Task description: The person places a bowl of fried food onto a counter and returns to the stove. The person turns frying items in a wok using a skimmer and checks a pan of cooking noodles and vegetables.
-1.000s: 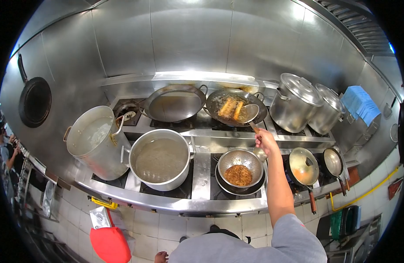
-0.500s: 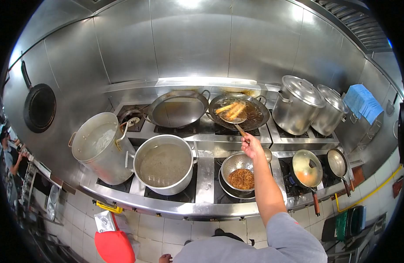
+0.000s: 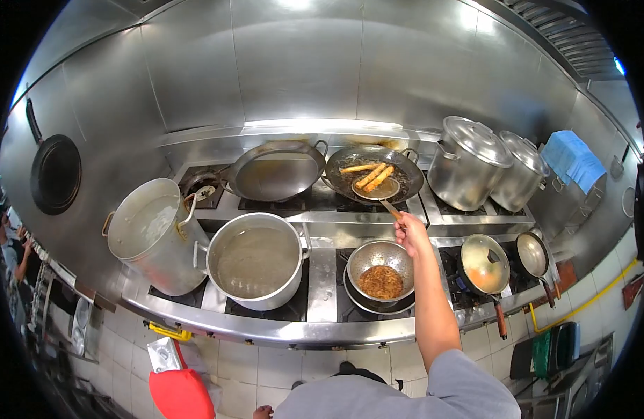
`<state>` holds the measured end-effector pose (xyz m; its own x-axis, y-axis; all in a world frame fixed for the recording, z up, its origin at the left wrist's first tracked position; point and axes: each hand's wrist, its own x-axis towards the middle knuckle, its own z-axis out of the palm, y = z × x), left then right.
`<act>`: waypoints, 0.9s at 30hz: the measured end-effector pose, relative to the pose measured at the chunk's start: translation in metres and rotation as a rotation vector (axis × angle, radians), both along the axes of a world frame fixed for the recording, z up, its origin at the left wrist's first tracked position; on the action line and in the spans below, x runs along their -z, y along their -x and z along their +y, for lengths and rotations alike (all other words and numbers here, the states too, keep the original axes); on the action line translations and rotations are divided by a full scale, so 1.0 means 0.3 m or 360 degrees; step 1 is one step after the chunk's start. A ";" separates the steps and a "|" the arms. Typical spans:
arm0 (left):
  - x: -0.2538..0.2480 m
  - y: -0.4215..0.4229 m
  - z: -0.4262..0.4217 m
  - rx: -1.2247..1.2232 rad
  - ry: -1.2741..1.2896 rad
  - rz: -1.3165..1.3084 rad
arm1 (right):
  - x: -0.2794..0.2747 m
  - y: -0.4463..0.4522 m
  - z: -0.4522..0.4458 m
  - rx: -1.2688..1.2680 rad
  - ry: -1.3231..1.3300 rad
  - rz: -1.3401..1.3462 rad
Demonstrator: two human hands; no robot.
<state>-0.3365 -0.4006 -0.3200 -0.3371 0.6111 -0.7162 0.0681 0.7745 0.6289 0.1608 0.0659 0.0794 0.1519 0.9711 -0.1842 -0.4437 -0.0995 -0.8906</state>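
My right hand (image 3: 410,234) is closed around the wooden handle of a skimmer (image 3: 386,190), reaching over the back of the stove. The skimmer's round head is in a dark wok (image 3: 410,183) of bubbling oil. Two long golden fried rolls (image 3: 375,179) rest on it, and a third roll (image 3: 359,168) lies at its left. Below my wrist, a perforated metal bowl (image 3: 364,257) with brown fried bits (image 3: 381,282) is set over another pan. Only a bit of my left hand (image 3: 263,412) shows low at the bottom edge, its fingers too hidden to read.
A second wok (image 3: 278,170) sits left of the oil wok. Big pots of liquid, one tall (image 3: 157,244) and one wide (image 3: 253,262), stand at front left. Lidded pots (image 3: 468,174) are at back right, frying pans (image 3: 484,269) at front right. A person (image 3: 18,244) is far left.
My right hand has drawn the skimmer slightly toward me. The rolls, blurred by movement before, are now sharp, with two on the skimmer and one beside it. The view has shifted a little.
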 end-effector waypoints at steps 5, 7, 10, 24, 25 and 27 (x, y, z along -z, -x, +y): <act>0.042 0.010 0.037 -0.0032 -0.0075 0.0030 | -0.055 0.033 0.040 -0.0124 0.0099 -0.0361; 0.019 -0.002 0.052 -0.0104 -0.0070 -0.0038 | -0.026 0.041 0.087 -0.0176 0.0112 -0.0331; -0.013 -0.011 0.069 -0.0058 -0.0033 -0.0003 | 0.040 0.054 0.160 -0.0173 0.0168 -0.0137; -0.035 -0.009 0.006 0.0026 0.0012 0.0096 | 0.236 0.152 0.224 -0.0183 -0.0006 0.0365; -0.034 -0.010 0.004 0.0030 0.0006 0.0103 | 0.236 0.149 0.206 -0.0148 -0.0040 0.0438; -0.034 -0.007 0.006 0.0045 -0.0007 0.0113 | 0.229 0.136 0.167 -0.0131 -0.0043 0.0505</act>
